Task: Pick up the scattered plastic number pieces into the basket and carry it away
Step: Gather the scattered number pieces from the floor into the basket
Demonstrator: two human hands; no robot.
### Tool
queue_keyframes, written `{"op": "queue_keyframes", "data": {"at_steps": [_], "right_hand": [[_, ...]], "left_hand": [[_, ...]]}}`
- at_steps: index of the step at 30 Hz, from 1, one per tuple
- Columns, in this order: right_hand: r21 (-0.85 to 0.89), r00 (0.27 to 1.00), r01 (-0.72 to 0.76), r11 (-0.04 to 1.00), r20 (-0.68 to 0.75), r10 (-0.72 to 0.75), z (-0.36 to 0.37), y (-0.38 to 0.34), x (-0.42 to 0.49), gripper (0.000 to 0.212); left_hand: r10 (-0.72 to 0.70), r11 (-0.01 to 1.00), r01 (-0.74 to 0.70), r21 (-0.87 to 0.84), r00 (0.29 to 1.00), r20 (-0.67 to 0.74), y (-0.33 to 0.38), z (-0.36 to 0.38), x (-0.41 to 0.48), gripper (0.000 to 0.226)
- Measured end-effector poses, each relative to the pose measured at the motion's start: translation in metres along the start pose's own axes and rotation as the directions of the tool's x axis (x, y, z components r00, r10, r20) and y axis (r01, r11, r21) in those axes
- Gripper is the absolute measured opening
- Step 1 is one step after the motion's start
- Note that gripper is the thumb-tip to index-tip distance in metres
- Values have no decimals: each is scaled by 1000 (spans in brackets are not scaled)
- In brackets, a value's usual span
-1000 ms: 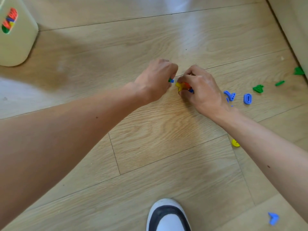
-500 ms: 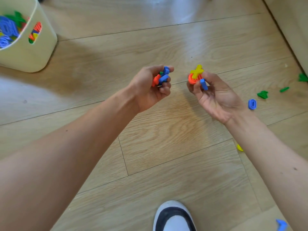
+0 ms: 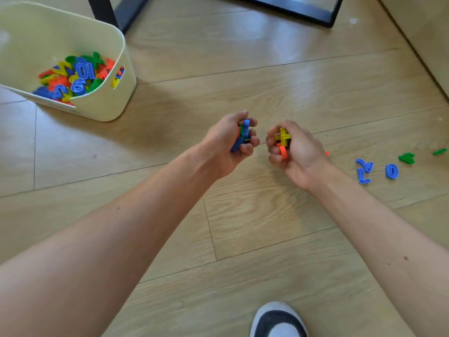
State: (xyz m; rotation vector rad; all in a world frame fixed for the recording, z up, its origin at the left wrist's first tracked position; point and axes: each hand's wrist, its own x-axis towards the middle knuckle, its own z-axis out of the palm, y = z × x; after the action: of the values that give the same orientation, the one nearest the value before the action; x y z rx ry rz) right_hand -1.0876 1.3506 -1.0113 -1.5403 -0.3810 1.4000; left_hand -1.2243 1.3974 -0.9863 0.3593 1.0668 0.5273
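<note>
My left hand (image 3: 228, 144) is shut on a bunch of number pieces, blue, red and green, held above the wooden floor. My right hand (image 3: 295, 149) grips a yellow plus sign and an orange ring (image 3: 282, 152). The two hands are side by side, a little apart. The cream plastic basket (image 3: 107, 103) stands at the upper left, holding several coloured number pieces (image 3: 73, 79). On the floor to the right lie two blue pieces (image 3: 363, 170), a blue zero (image 3: 391, 171) and two green pieces (image 3: 407, 158).
A black metal furniture leg (image 3: 107, 8) and a black frame (image 3: 303, 10) stand at the top. A beige wall or cabinet (image 3: 427, 32) runs along the right edge. My white and black shoe (image 3: 278, 321) is at the bottom.
Both hands lifted off the floor with pieces in them and turned palms inward. The view swung up and left, so the basket shows more fully.
</note>
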Motion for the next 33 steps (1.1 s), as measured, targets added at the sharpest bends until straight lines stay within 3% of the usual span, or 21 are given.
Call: {"op": "queue_keyframes", "data": {"at_steps": [3,6,9,11,17,19,23,30,33], "right_hand": [[-322,990,140,936,60,-127,29,-9,1,35],[-468,956,293,834,161,-246,71,-26,5,36],[-468,879,473,746,315,-359,140,-50,9,40],[-423,845,519,743,388,-369,190,-65,10,40],[-377,853,433,819,465,-237,306,-97,21,42],[-423,867,365,829,478,-138,320,-101,24,48],[-497,855,289,818,518,13,317,-101,35,63],[-329,858,340,881,492,-147,248,-85,28,51],[-305,865,366,879,461,-199,181,-71,19,47]], "left_hand": [[109,984,-97,149,991,-76,18,-21,-8,21],[242,944,-217,247,968,-71,49,-39,-19,22],[395,903,-361,232,910,-122,101,-68,-36,24],[460,882,-421,214,867,-192,137,-92,-45,23],[527,848,-473,241,699,-483,209,-154,-62,28],[516,856,-436,279,677,-525,220,-167,-64,37],[470,877,-301,375,703,-533,231,-185,-65,53],[466,822,-144,551,726,-506,221,-174,-60,67],[545,751,-90,655,644,-537,217,-160,-50,71]]}}
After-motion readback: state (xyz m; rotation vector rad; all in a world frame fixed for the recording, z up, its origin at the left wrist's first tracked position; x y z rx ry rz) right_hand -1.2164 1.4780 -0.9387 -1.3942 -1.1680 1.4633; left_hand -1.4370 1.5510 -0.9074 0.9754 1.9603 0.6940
